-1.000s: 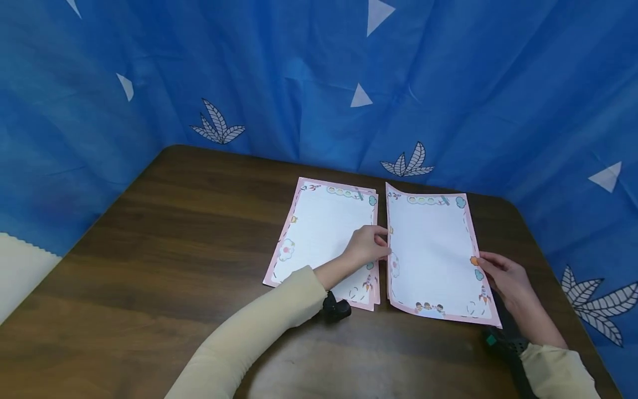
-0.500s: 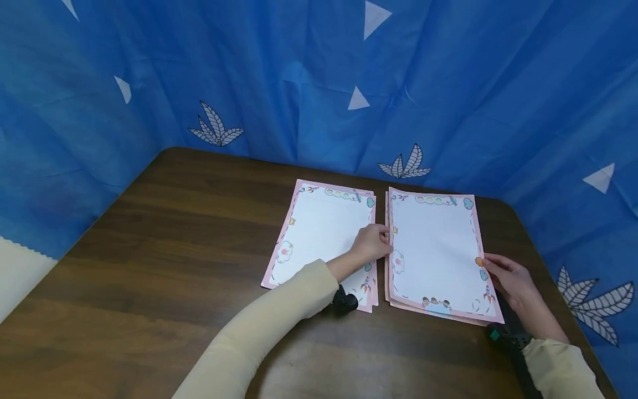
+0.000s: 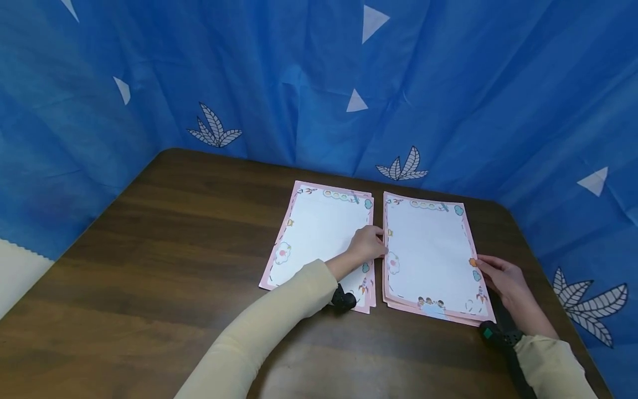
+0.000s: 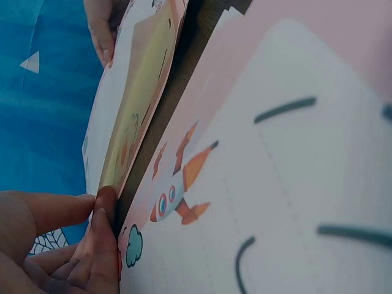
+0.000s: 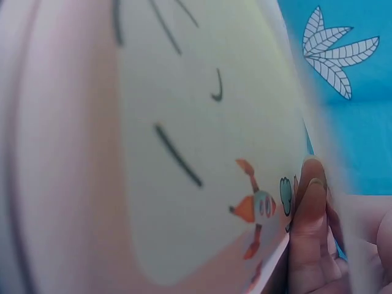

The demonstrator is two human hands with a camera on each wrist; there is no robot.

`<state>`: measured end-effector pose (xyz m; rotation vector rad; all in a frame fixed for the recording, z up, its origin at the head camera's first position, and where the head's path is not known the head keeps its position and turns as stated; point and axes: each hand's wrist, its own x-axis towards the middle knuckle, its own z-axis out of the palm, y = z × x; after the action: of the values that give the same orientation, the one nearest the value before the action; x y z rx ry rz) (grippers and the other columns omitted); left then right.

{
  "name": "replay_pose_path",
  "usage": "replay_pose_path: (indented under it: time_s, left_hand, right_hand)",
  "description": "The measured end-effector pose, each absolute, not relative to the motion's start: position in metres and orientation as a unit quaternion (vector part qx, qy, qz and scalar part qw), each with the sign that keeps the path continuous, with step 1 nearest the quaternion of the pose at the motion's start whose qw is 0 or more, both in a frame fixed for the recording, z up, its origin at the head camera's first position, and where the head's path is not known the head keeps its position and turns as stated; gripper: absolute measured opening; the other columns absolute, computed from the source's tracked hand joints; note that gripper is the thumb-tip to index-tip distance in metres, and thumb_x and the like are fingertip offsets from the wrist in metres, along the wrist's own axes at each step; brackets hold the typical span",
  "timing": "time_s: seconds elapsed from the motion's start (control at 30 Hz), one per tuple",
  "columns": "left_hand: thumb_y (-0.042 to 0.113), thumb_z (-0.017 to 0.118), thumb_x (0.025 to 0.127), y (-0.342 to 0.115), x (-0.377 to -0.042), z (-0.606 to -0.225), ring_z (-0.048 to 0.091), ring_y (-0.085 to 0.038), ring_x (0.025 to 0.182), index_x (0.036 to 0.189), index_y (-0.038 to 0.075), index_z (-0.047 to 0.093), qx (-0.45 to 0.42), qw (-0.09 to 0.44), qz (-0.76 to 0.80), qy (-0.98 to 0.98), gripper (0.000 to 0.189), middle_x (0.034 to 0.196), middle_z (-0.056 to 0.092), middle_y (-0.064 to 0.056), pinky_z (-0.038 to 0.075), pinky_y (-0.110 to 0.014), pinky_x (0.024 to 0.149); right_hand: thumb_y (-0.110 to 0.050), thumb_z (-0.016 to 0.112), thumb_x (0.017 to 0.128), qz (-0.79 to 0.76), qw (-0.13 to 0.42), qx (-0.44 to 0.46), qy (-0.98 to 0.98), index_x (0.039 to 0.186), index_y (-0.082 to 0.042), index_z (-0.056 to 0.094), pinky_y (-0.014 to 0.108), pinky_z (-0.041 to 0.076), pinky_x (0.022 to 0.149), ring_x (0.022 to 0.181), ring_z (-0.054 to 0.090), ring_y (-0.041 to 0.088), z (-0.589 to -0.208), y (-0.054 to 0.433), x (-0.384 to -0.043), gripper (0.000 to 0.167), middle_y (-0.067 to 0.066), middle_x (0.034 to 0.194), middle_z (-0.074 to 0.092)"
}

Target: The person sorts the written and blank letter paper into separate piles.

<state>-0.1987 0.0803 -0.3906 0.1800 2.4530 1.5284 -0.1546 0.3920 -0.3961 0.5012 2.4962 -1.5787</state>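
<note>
A sheet of paper point(image 3: 428, 249) with a pink border and small cartoon prints lies over other like sheets, which peek out along its bottom and left edges. My left hand point(image 3: 366, 244) pinches its left edge, thumb and fingertips point(image 4: 104, 199) closed on it in the left wrist view. At its right edge, beside the orange and green prints, my right hand point(image 3: 505, 277) pinches the sheet, as the right wrist view also shows near a printed rocket point(image 5: 260, 205). My left forearm crosses a second stack of matching sheets point(image 3: 319, 227) and hides its lower part.
The brown wooden table point(image 3: 149, 249) stretches far to the left and toward me. A blue curtain point(image 3: 249, 66) with white leaf and triangle prints hangs behind it and along the right side. A narrow strip of table separates the two stacks.
The top sheet, tilted and lifted at first, shifts right, then back left, and now lies more evenly over the sheets below. Both hands move with it, keeping hold of its edges.
</note>
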Motion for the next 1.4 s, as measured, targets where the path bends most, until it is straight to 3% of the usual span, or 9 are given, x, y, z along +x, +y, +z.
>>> replay_pose_path:
  time_s: [0.23, 0.57, 0.67, 0.77, 0.83, 0.97, 1.13, 1.23, 1.4]
  left_hand:
    - [0.003, 0.070, 0.082, 0.081, -0.198, -0.388, 0.056, -0.011, 0.058, 0.121, -0.001, 0.059, 0.058, 0.127, 0.507, 0.850, 0.041, 0.067, 0.058, 0.000, 0.044, -0.019, 0.053]
    - [0.013, 0.060, 0.090, 0.073, -0.194, -0.376, 0.048, -0.015, 0.057, 0.093, -0.002, 0.066, 0.090, 0.132, 0.472, 0.867, 0.016, 0.071, 0.055, -0.008, 0.037, -0.022, 0.048]
    - [0.015, 0.058, 0.091, 0.069, -0.193, -0.372, 0.057, -0.020, 0.081, 0.113, -0.005, 0.061, 0.084, 0.150, 0.492, 0.853, 0.030, 0.100, 0.061, -0.013, 0.047, -0.026, 0.066]
    - [0.016, 0.057, 0.092, 0.067, -0.190, -0.369, 0.056, -0.026, 0.100, 0.125, -0.007, 0.053, 0.061, 0.182, 0.531, 0.825, 0.040, 0.118, 0.056, -0.016, 0.048, -0.034, 0.082]
    - [0.016, 0.056, 0.093, 0.066, -0.187, -0.368, 0.055, -0.029, 0.105, 0.128, -0.008, 0.049, 0.045, 0.209, 0.559, 0.801, 0.043, 0.122, 0.053, -0.018, 0.046, -0.037, 0.087]
    - [0.014, 0.056, 0.093, 0.066, -0.186, -0.368, 0.055, -0.030, 0.108, 0.122, -0.010, 0.050, 0.015, 0.244, 0.615, 0.750, 0.038, 0.120, 0.053, -0.018, 0.046, -0.036, 0.089]
    - [0.012, 0.057, 0.091, 0.071, -0.191, -0.376, 0.057, -0.026, 0.101, 0.102, -0.007, 0.055, 0.005, 0.253, 0.644, 0.722, 0.021, 0.104, 0.057, -0.014, 0.049, -0.035, 0.083]
    - [0.012, 0.058, 0.091, 0.073, -0.189, -0.377, 0.057, -0.026, 0.099, 0.102, -0.006, 0.056, 0.009, 0.255, 0.655, 0.711, 0.021, 0.100, 0.057, -0.012, 0.049, -0.037, 0.084]
    - [0.011, 0.056, 0.092, 0.075, -0.181, -0.371, 0.053, -0.029, 0.107, 0.113, -0.009, 0.054, 0.015, 0.257, 0.662, 0.704, 0.029, 0.106, 0.056, -0.013, 0.044, -0.040, 0.091]
  right_hand:
    - [-0.033, 0.055, 0.094, -0.517, 0.079, 0.173, 0.835, 0.135, 0.009, 0.037, 0.015, 0.048, 0.067, 0.080, 0.054, 0.009, -0.396, 0.392, -0.155, 0.061, 0.001, 0.103, 0.054]
    - [-0.030, 0.048, 0.098, -0.441, 0.028, 0.157, 0.883, 0.131, 0.012, 0.043, 0.015, 0.048, 0.061, 0.075, 0.057, 0.010, -0.393, 0.387, -0.157, 0.054, 0.027, 0.117, 0.050]
    - [-0.033, 0.042, 0.100, -0.408, 0.003, 0.150, 0.900, 0.133, 0.010, 0.042, 0.033, 0.051, 0.078, 0.092, 0.057, 0.028, -0.393, 0.389, -0.157, 0.055, 0.031, 0.124, 0.046]
    - [-0.041, 0.037, 0.099, -0.392, 0.003, 0.153, 0.907, 0.139, 0.005, 0.037, 0.058, 0.037, 0.091, 0.116, 0.040, 0.045, -0.395, 0.395, -0.153, 0.061, 0.032, 0.136, 0.036]
    - [-0.043, 0.036, 0.099, -0.389, 0.006, 0.156, 0.908, 0.142, 0.004, 0.033, 0.061, 0.031, 0.094, 0.122, 0.033, 0.048, -0.396, 0.398, -0.148, 0.063, 0.032, 0.139, 0.032]
    - [-0.042, 0.037, 0.099, -0.429, 0.019, 0.146, 0.891, 0.143, 0.005, 0.027, 0.044, 0.038, 0.093, 0.120, 0.041, 0.039, -0.395, 0.401, -0.137, 0.065, 0.031, 0.140, 0.029]
    - [-0.031, 0.041, 0.100, -0.509, 0.038, 0.101, 0.854, 0.142, 0.011, 0.020, 0.018, 0.046, 0.077, 0.094, 0.054, 0.000, -0.391, 0.397, -0.132, 0.063, 0.028, 0.133, 0.031]
    - [-0.029, 0.040, 0.101, -0.518, 0.045, 0.087, 0.850, 0.142, 0.012, 0.019, 0.018, 0.047, 0.075, 0.087, 0.051, -0.010, -0.388, 0.393, -0.133, 0.062, 0.028, 0.132, 0.031]
    - [-0.033, 0.037, 0.101, -0.488, 0.055, 0.087, 0.867, 0.143, 0.010, 0.019, 0.030, 0.041, 0.089, 0.097, 0.051, -0.003, -0.385, 0.390, -0.132, 0.062, 0.033, 0.139, 0.026]
